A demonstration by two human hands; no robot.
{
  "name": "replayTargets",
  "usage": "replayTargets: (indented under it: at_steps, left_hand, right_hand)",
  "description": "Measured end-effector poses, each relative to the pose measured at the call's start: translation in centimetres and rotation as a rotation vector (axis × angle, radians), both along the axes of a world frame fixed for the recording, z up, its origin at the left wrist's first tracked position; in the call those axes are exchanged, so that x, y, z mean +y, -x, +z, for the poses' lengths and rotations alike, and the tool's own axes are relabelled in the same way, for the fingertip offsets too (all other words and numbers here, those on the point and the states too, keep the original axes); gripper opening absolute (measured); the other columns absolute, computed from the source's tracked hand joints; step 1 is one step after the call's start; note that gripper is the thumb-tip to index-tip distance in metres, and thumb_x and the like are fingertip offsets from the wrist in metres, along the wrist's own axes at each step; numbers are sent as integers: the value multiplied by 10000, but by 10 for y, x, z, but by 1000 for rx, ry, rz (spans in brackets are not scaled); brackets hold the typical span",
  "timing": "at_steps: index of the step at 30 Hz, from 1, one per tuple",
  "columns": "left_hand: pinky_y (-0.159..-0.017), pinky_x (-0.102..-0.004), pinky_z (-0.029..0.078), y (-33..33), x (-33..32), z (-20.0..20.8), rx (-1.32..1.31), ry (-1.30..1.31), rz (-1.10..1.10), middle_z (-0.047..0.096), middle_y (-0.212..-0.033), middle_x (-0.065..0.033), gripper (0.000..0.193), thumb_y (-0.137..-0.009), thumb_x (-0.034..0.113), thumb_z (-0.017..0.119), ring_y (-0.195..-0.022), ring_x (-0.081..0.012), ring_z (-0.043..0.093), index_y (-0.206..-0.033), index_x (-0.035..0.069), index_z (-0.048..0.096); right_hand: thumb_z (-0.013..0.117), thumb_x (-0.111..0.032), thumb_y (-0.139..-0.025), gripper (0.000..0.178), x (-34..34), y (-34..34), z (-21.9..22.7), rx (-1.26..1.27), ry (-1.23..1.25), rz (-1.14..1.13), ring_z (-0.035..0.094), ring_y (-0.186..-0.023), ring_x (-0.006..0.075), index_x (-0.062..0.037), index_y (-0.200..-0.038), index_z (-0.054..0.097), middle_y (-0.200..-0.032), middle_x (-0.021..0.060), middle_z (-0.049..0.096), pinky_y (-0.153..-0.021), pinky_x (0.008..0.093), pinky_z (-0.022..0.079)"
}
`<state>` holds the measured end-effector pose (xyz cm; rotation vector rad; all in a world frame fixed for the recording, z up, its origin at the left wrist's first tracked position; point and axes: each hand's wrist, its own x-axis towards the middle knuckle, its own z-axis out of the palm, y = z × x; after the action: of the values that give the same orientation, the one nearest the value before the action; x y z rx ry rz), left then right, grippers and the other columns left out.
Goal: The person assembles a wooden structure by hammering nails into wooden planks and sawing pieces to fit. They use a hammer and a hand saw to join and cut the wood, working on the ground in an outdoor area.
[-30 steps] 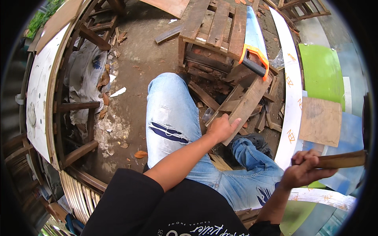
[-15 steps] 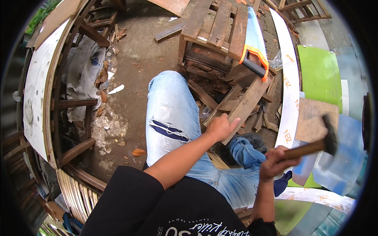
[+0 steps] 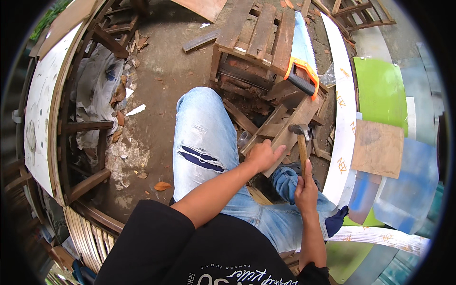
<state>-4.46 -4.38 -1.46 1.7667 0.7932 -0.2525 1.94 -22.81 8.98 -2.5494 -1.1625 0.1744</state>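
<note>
My right hand [image 3: 306, 189] is closed round the wooden handle of a claw hammer [image 3: 302, 148]. The hammer's metal head is at the upper face of a brown wooden plank [image 3: 301, 114]; whether it touches the wood I cannot tell. My left hand [image 3: 264, 156] grips the near end of that plank, thumb on top and fingers over its left side. The plank is part of a small slatted wooden frame [image 3: 274, 129], which leans away from me beside my bent leg. Its far end lies close under the handle of a handsaw [image 3: 304, 78].
The orange-handled saw rests against a slatted wooden stool [image 3: 256, 35]. To the right are a white curved strip [image 3: 339, 109], a green sheet [image 3: 382, 90] and a square of plywood [image 3: 378, 148]. A wooden bench [image 3: 54, 123] stands on the left. A loose wood block [image 3: 201, 41] lies on the ground.
My right hand has swung the hammer from the right side inward, bringing its head down to the plank. My left hand keeps its hold on the plank.
</note>
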Motion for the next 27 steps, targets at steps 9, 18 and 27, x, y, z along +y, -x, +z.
replayTargets:
  at_steps: [9, 18, 27]
  left_hand:
    - [-923, -517, 492, -2, -4, -1, -25, 51, 51, 660, -1066, -341, 750, -925, 637, 521, -1040, -487, 637, -1157, -74, 573]
    - [-942, -424, 488, -7, -21, -17, -223, 461, 16, 630, -1191, -304, 664, -905, 506, 628, -1114, -372, 638, -1254, -48, 518]
    - [-956, -407, 480, -16, -49, -15, -225, 527, -89, 613, -1214, -306, 631, -940, 466, 618, -1137, -355, 626, -1253, -63, 474]
  right_hand:
    - [550, 9, -945, 609, -7, -6, -5, 150, 41, -67, 695, -982, 348, -123, -1521, 399, -1140, 251, 679, -816, 384, 523]
    - [543, -117, -1011, 614, -22, -4, -8, 721, -479, -704, 448, -481, 76, -151, -1567, 284, -757, 26, 514, -398, 233, 391]
    - [526, -176, -1019, 316, -51, -30, -1, 961, -855, -1121, 442, -503, 62, -142, -1326, 464, -776, -1, 481, -397, 236, 394]
